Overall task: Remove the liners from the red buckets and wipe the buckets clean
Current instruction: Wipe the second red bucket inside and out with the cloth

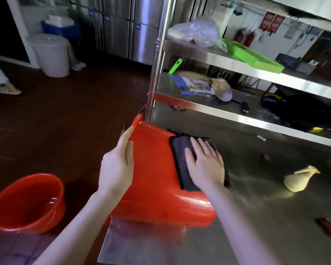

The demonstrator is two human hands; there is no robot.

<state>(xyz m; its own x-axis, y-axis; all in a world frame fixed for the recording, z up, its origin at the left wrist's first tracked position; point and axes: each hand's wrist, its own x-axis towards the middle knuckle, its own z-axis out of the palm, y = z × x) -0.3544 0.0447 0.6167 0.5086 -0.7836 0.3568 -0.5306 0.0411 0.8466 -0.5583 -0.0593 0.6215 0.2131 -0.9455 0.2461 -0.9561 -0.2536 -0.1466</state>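
Note:
A red bucket (pixel 155 180) lies on its side at the left end of the steel table (pixel 256 217), its rim sticking out past the table edge. My left hand (pixel 117 167) rests flat against the bucket's left side near the rim. My right hand (pixel 204 163) presses a dark cloth (pixel 180 155) flat onto the bucket's outer wall, fingers spread. A second red bucket (pixel 27 203) stands upright on the floor at lower left with a little water in it. No liner shows on either bucket.
A beige lump (pixel 296 181) and dark red scraps (pixel 327 225) lie on the table to the right. Steel shelves (pixel 227 109) behind hold a green tray (pixel 252 56), a plastic bag and papers. A white lidded bin (pixel 52 54) and a person's foot (pixel 8 88) are at far left.

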